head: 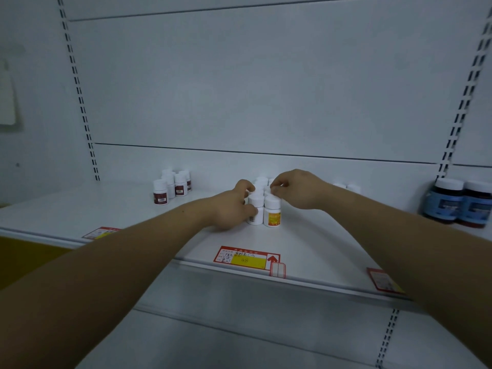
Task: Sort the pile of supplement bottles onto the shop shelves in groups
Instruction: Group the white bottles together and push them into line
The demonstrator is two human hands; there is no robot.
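Backdrop: white shop shelving, plain back panel (266,89) framed by slotted uprights (80,97) on either side.
Shelf (106,209): white and flat, bearing all the bottles in view; lower shelf (239,328) beneath it.
Yellow-label bottles (272,213): small white-capped cluster standing upright at mid-shelf, packed cap to cap in rows running back toward the panel; exact count hidden by the hands.
Left hand (231,209): curled round the front-left bottle (255,211) of that cluster, thumb on its near side, fingers arched over the cap behind.
Right hand (295,190): reaching in from the right, fingers bent down with tips on a white cap in the second row; true pinch or mere touch impossible to tell.
Red-label bottles (173,186): separate upright group well to the left, near the back panel.
White caps (346,186): two, just behind the right wrist, bodies hidden.
Blue-label jars (458,203): two larger dark jars, side by side and touching, at the far right of the shelf.
Price tags: red-and-yellow tag (246,258) on the front edge below the cluster; a second tag (101,233) to the left, a third (383,280) to the right, partly covered by the right forearm.
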